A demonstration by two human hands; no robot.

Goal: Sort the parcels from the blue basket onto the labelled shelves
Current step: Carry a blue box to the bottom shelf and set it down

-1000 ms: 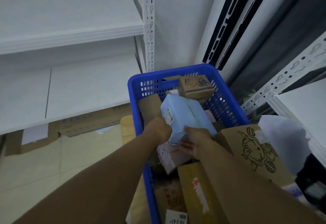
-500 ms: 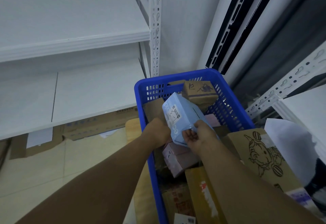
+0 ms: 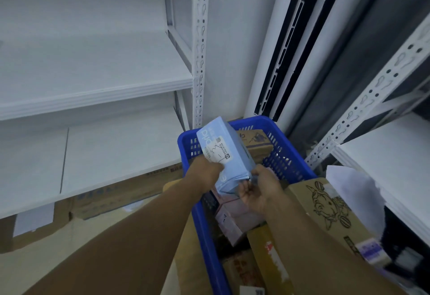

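A light blue parcel box (image 3: pixel 229 155) with a white label on its face is tilted upright above the blue basket (image 3: pixel 288 162). My left hand (image 3: pixel 206 173) grips its left lower side. My right hand (image 3: pixel 258 190) pinches its lower right corner. Inside the basket lie several other parcels: a brown box (image 3: pixel 256 141) at the far end, a pink box (image 3: pixel 235 218) under my hands and cardboard boxes nearer to me. White shelves (image 3: pixel 93 94) stand to the left.
A large cardboard box with a drawn figure (image 3: pixel 325 208) leans at the basket's right side. A second white rack (image 3: pixel 384 80) stands on the right with white paper (image 3: pixel 356 192) at its foot. Flattened cartons (image 3: pixel 121 192) lie under the left shelves.
Both hands have lifted the light blue box higher out of the basket and tipped it more upright, so its label faces me. The view has tilted upward.
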